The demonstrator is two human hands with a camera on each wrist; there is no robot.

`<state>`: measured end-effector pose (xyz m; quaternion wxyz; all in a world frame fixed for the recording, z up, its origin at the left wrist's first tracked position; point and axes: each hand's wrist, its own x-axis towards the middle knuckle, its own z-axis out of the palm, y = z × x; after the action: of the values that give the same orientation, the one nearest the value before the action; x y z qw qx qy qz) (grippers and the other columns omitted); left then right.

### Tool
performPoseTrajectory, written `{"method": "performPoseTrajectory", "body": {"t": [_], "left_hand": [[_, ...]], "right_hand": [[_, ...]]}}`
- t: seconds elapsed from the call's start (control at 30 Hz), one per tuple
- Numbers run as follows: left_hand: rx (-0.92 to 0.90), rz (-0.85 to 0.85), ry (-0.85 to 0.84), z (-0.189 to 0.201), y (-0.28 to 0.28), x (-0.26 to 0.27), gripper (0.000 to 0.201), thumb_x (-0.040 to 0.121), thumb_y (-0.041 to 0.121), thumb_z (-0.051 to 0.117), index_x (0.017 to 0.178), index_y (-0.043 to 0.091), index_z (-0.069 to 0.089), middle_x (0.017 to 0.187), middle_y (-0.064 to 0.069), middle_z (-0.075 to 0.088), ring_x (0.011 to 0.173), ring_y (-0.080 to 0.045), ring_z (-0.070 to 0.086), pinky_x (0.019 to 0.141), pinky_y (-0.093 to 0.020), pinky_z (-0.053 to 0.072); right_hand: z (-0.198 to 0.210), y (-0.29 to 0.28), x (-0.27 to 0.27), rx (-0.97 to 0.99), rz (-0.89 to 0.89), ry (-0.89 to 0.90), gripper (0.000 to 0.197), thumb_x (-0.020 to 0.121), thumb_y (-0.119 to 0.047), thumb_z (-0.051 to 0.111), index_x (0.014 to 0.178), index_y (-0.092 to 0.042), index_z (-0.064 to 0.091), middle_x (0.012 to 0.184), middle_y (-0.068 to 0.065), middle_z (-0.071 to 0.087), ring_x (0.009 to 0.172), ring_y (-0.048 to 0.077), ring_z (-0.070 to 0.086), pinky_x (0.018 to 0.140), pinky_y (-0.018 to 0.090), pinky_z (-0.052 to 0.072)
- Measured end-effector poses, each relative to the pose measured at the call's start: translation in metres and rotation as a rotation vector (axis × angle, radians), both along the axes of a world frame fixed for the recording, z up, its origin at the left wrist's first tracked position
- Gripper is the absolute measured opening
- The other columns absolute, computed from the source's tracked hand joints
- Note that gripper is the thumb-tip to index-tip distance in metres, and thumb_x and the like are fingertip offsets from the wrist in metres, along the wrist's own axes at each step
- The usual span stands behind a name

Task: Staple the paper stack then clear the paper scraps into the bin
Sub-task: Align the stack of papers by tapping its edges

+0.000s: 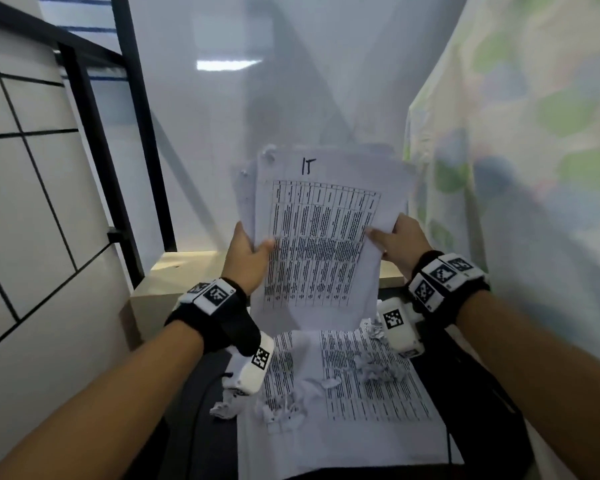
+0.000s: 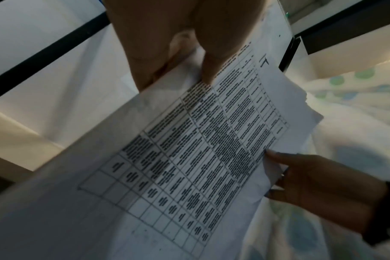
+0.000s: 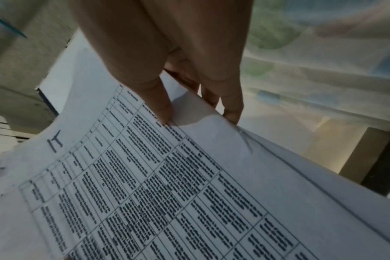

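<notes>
I hold a paper stack [image 1: 323, 230] upright in front of me; its top sheet bears a printed table and a handwritten "IT". My left hand [image 1: 248, 252] pinches the stack's left edge, thumb on the front. My right hand [image 1: 397, 237] pinches the right edge the same way. The sheets sit unevenly, their edges fanned at the top left. In the left wrist view the paper stack [image 2: 189, 158] runs diagonally, my left hand [image 2: 180, 44] above it. In the right wrist view my right hand [image 3: 185, 79] pinches the paper stack [image 3: 167, 184]. Crumpled white paper scraps [image 1: 374, 370] lie below on a printed sheet [image 1: 361, 393].
The printed sheet lies on a dark surface [image 1: 465, 386]. A light wooden ledge [image 1: 187, 268] runs behind it. A black metal frame [image 1: 97, 133] stands at the left, and a patterned curtain [image 1: 534, 168] hangs at the right. No stapler or bin is in view.
</notes>
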<state>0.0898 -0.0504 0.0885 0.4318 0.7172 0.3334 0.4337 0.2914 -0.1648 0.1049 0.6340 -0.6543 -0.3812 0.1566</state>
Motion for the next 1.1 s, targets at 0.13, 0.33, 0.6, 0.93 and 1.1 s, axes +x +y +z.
{"method": "performPoseTrajectory", "body": {"t": [0.13, 0.33, 0.6, 0.93, 1.1], "left_hand": [[-0.056, -0.068, -0.086, 0.007, 0.008, -0.001, 0.053, 0.093, -0.003, 0.047, 0.14, 0.005, 0.023, 0.141, -0.011, 0.042, 0.132, -0.022, 0.042, 0.111, -0.035, 0.034], [-0.061, -0.091, 0.01, -0.023, 0.006, -0.007, 0.043, 0.086, -0.016, 0.045, 0.117, 0.011, 0.032, 0.101, -0.007, 0.053, 0.078, -0.014, 0.056, 0.063, -0.018, 0.048], [0.052, -0.026, 0.001, 0.001, 0.003, -0.004, 0.06, 0.093, -0.009, 0.043, 0.145, 0.005, 0.016, 0.148, -0.021, 0.032, 0.089, 0.002, 0.048, 0.059, -0.002, 0.043], [-0.125, -0.037, 0.078, -0.035, -0.008, -0.005, 0.054, 0.099, 0.005, 0.039, 0.147, 0.008, 0.014, 0.145, -0.008, 0.037, 0.136, -0.027, 0.038, 0.107, -0.033, 0.034], [-0.107, 0.005, 0.102, -0.036, 0.008, 0.0, 0.039, 0.097, 0.01, 0.043, 0.133, 0.004, 0.031, 0.113, -0.009, 0.054, 0.106, -0.024, 0.053, 0.088, -0.031, 0.043]], "right_hand": [[0.0, 0.0, -0.006, 0.061, 0.024, 0.03, 0.037, 0.085, 0.002, 0.06, 0.121, -0.003, 0.053, 0.107, 0.01, 0.064, 0.096, 0.026, 0.062, 0.085, 0.04, 0.051], [-0.035, 0.002, -0.013, -0.02, -0.013, 0.104, 0.042, 0.077, 0.012, 0.063, 0.116, 0.001, 0.052, 0.106, 0.018, 0.066, 0.103, 0.035, 0.063, 0.083, 0.045, 0.055], [-0.013, 0.002, -0.021, 0.071, -0.063, -0.032, 0.036, 0.085, 0.001, 0.06, 0.121, 0.002, 0.055, 0.113, 0.012, 0.063, 0.098, 0.021, 0.06, 0.076, 0.027, 0.053], [-0.059, -0.002, -0.02, -0.078, -0.027, -0.037, 0.041, 0.084, -0.007, 0.066, 0.123, -0.001, 0.054, 0.122, 0.019, 0.063, 0.111, 0.034, 0.061, 0.096, 0.053, 0.049], [-0.05, 0.005, -0.015, -0.062, -0.115, -0.077, 0.028, 0.09, -0.013, 0.059, 0.113, 0.003, 0.059, 0.115, 0.023, 0.065, 0.106, 0.037, 0.063, 0.093, 0.054, 0.05]]}}
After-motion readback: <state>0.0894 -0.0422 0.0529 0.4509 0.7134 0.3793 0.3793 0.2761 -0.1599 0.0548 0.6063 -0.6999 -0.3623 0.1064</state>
